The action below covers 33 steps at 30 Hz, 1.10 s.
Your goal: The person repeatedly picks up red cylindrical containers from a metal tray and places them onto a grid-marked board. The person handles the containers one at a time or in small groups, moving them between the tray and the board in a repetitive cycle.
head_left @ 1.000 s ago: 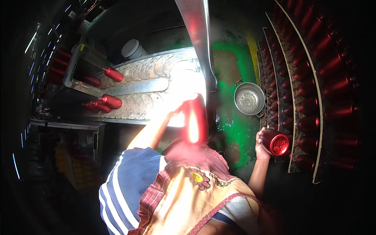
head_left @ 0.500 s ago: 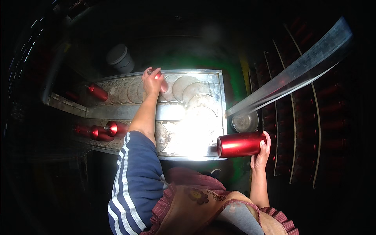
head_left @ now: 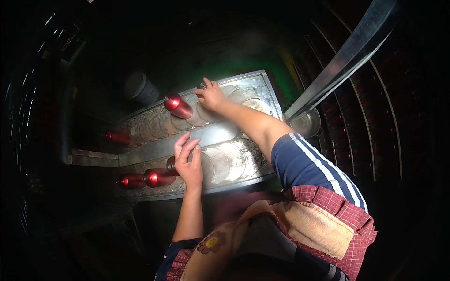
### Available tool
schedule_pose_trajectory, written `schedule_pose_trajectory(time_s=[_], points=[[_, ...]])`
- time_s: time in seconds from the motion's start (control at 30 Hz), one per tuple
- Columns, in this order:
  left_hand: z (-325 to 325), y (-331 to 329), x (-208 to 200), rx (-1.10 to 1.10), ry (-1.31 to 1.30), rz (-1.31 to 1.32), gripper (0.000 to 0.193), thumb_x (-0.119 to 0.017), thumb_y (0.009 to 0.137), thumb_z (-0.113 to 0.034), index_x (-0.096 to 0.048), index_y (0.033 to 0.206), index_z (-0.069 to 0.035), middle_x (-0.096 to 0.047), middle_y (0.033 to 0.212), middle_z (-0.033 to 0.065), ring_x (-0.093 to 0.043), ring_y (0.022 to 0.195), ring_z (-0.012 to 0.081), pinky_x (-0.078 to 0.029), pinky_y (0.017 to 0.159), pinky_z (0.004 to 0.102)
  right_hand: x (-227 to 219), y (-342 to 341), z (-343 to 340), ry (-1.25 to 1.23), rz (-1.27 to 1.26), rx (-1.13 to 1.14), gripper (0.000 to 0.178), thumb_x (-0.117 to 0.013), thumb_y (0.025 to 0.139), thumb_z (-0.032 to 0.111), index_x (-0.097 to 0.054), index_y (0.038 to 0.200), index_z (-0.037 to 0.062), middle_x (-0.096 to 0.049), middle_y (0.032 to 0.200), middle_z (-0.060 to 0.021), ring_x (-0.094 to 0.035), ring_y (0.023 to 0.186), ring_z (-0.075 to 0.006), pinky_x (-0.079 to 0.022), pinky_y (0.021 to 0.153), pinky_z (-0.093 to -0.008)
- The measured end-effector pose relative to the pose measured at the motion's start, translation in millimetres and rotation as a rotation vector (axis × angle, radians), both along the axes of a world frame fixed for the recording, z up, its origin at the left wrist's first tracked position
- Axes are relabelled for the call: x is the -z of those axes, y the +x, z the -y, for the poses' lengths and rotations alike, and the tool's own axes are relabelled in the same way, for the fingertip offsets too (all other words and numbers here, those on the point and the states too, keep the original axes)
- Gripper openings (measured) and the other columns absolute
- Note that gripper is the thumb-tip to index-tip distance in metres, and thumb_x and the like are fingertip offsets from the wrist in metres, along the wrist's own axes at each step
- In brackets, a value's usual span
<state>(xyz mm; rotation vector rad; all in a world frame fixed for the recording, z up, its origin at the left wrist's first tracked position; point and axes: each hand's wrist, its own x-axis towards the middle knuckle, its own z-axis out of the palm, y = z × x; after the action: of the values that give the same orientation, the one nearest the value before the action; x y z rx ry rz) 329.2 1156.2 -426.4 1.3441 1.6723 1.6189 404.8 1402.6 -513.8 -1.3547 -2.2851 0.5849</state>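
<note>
My right hand (head_left: 210,96) reaches over the far lane of a metal slat conveyor (head_left: 206,135). Its fingers are round the dark threaded neck of a red metal bottle (head_left: 201,86), whose body the hand hides. Just left of it a shiny red bottle (head_left: 178,107) stands on the same lane, touched by neither hand. Above the near lane, my left hand (head_left: 189,161) is open, its fingers apart and slightly bent. Beside its fingers shows part of another red bottle (head_left: 171,164), mostly covered by the hand.
More red bottles (head_left: 158,178) stand on the near lane at left, and one (head_left: 117,137) on the far lane. A pale bucket (head_left: 140,87) is behind the conveyor. A metal bar (head_left: 344,61) slants over a round metal pan (head_left: 307,122) at right, before dark racks (head_left: 356,126).
My right hand has swung from the right side to the far lane. My left hand has let go of a bottle there and come back to the near lane. My view has turned.
</note>
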Motion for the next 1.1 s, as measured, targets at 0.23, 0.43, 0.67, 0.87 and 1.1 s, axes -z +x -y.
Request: schedule_pose_trajectory(time_s=[0.23, 0.43, 0.67, 0.87, 1.1], points=[[-18, 146, 21, 0.585, -0.049, 0.228, 0.014, -0.059, 0.091, 0.003, -0.071, 0.099, 0.000, -0.062, 0.116, 0.0126, -0.061, 0.101, 0.0174, -0.054, 0.080, 0.0284, -42, 218, 120, -0.067, -0.696, -0.259, 0.034, -0.065, 0.089, 0.009, -0.072, 0.120, 0.0197, -0.053, 0.140, -0.0154, -0.054, 0.128, -0.0307, -0.046, 0.106, -0.0390], [-57, 358, 24, 1.187, -0.044, 0.223, 0.022, -0.062, 0.087, 0.008, -0.072, 0.104, -0.001, -0.062, 0.117, 0.0112, -0.060, 0.104, 0.0172, -0.054, 0.076, 0.0270, -120, 583, 282, 0.714, -0.455, 0.852, 0.025, -0.067, 0.082, -0.005, -0.075, 0.103, 0.0074, -0.062, 0.114, -0.0084, -0.062, 0.104, -0.0215, -0.050, 0.090, -0.0298], [-115, 690, -103, 1.291, 0.437, -0.180, 0.048, -0.074, 0.080, -0.010, -0.067, 0.127, -0.017, -0.051, 0.139, 0.0129, -0.055, 0.117, 0.0267, -0.047, 0.099, 0.0368, -227, 880, 365, 0.632, 0.182, 1.435, 0.051, -0.077, 0.082, 0.029, -0.063, 0.131, 0.0343, -0.035, 0.152, -0.0173, -0.029, 0.139, -0.0405, -0.034, 0.113, -0.0545], [-133, 855, -144, 1.216, 0.486, -0.714, 0.058, -0.080, 0.078, -0.032, -0.063, 0.133, -0.028, -0.051, 0.136, 0.0187, -0.048, 0.125, 0.0379, -0.043, 0.106, 0.0449, -207, 960, 358, 0.485, 0.176, 1.392, 0.052, -0.078, 0.082, 0.028, -0.063, 0.131, 0.0287, -0.036, 0.150, -0.0185, -0.035, 0.139, -0.0399, -0.040, 0.111, -0.0489], [-148, 796, -103, 1.131, 0.740, -0.245, 0.042, -0.081, 0.073, -0.008, -0.071, 0.114, -0.009, -0.059, 0.130, 0.0178, -0.056, 0.117, 0.0298, -0.045, 0.100, 0.0386, -196, 927, 409, 0.655, 0.108, 1.419, 0.052, -0.076, 0.083, 0.020, -0.061, 0.133, 0.0234, -0.046, 0.143, -0.0161, -0.052, 0.129, -0.0313, -0.049, 0.103, -0.0433]])
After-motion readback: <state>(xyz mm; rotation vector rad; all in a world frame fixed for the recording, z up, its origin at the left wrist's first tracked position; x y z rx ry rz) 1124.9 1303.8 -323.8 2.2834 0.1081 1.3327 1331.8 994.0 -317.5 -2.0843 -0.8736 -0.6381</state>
